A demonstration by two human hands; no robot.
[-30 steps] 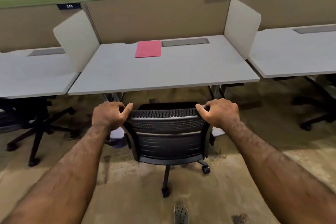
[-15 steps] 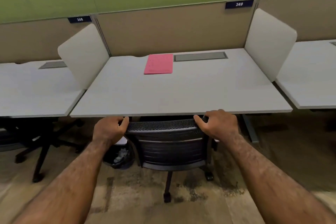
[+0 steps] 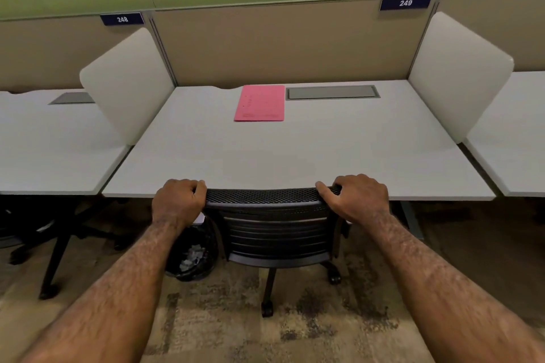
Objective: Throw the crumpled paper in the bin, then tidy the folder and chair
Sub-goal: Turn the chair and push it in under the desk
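Observation:
A black mesh-backed office chair [image 3: 274, 233] stands at the front edge of the white desk [image 3: 295, 153], its seat hidden under the desktop. My left hand [image 3: 178, 202] grips the left top corner of the backrest and my right hand [image 3: 358, 197] grips the right top corner. A pink folder [image 3: 260, 102] lies flat at the back of the desk, next to a grey cable hatch [image 3: 332, 92]. Down on the floor left of the chair sits a black bin [image 3: 193, 256] with crumpled paper [image 3: 191, 256] inside.
White side screens [image 3: 129, 82] [image 3: 460, 74] divide this desk from the neighbouring desks on both sides. Another black chair's base [image 3: 56, 247] stands under the left desk. A beige partition wall [image 3: 280, 41] closes off the back. Patterned carpet covers the floor.
The chair has rolled forward under the desk with both hands still gripping its backrest. I have moved closer, so the desk and folder appear larger.

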